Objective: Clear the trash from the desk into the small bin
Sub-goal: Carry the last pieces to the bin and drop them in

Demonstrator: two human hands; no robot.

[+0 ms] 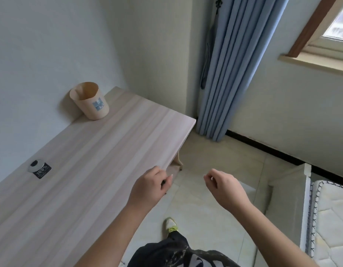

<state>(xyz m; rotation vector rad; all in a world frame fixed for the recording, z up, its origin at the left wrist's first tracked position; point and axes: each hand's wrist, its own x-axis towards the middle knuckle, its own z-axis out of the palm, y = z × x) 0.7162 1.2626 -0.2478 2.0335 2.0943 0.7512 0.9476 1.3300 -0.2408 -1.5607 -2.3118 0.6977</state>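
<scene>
A small beige bin with a blue label stands upright at the far end of the light wooden desk, against the wall. On the desk's left part lies a small black packet with a round silver-and-black piece on it. My left hand hovers over the desk's front edge, fingers curled loosely, holding nothing that I can see. My right hand hangs over the floor to the right of the desk, fingers curled with thumb and forefinger close, nothing visible in it.
Blue curtains hang in the corner beyond the desk's far end. A window is at the top right. A white mattress on its frame lies at the right. The tiled floor runs between the desk and the mattress; my foot stands on it.
</scene>
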